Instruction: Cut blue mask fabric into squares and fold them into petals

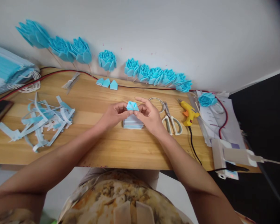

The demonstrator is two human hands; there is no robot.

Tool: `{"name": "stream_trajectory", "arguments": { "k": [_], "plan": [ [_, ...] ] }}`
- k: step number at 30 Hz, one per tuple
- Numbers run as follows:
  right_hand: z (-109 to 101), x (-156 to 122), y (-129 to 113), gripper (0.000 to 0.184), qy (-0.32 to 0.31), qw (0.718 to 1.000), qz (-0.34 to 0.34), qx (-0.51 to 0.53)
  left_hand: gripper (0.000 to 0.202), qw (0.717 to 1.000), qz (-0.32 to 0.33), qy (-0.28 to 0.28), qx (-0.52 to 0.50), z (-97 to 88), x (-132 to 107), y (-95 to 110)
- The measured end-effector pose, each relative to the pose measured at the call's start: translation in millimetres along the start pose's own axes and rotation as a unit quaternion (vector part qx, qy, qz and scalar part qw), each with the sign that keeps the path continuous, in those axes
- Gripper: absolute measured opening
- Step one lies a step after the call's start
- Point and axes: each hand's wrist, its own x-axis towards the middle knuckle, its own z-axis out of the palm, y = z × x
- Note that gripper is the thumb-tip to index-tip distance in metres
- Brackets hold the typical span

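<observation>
Stack of pale layered sheets is lying flat on the wooden table, just nearer the body than the work; left hand and right hand are pinching one small folded blue piece between them, thumbs on the near side, fingertips closing on its two side edges; the piece is sitting at the stack's far edge, whether touching or raised being impossible to tell; its long axis is running left to right, hand to hand; its outline is seemingly narrowing toward the wall, creases fanning out, no sharp tip showing.

Handling, judged: material is looking like thin soft cloth, so very light, hardly slippery, limp where single and stiffer along folds; nothing is likely to be breaking, though creases may be springing open; best hold is lying at the near side corners, where layers are apparently overlapping.

Farther off, three folded blue tabs are resting near the wall; beyond, blue flowers are leaning against it.
</observation>
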Motion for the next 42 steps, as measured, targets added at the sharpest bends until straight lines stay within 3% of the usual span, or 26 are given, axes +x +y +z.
{"name": "stream_trajectory", "arguments": {
  "k": [6, 25, 32, 37, 42],
  "plan": [
    [-2.5, -0.3, -0.1, 0.049, 0.004, 1.000, -0.006, 0.013, 0.026, 1.000, -0.005, 0.002, 0.019, -3.2, -1.1, 8.2],
    [-2.8, 1.1, -3.6, 0.045, -0.015, 1.000, 0.000, 0.010, 0.018, 0.998, 0.018, -0.034, 0.046, -1.7, -1.4, 2.1],
    [-1.9, -0.4, -2.3, 0.040, -0.012, 1.000, -0.015, 0.017, 0.021, 0.999, 0.010, -0.001, 0.031, -1.3, -2.1, 5.2],
    [-2.2, -2.1, -4.1, 0.045, 0.012, 1.000, -0.025, -0.004, 0.021, 1.000, 0.000, -0.014, 0.024, -0.2, -2.1, 3.6],
    [-4.2, -3.2, -8.0, 0.036, 0.005, 1.000, -0.014, 0.000, 0.021, 1.000, -0.004, -0.015, 0.025, 1.5, -4.4, 1.5]
  ]
}}
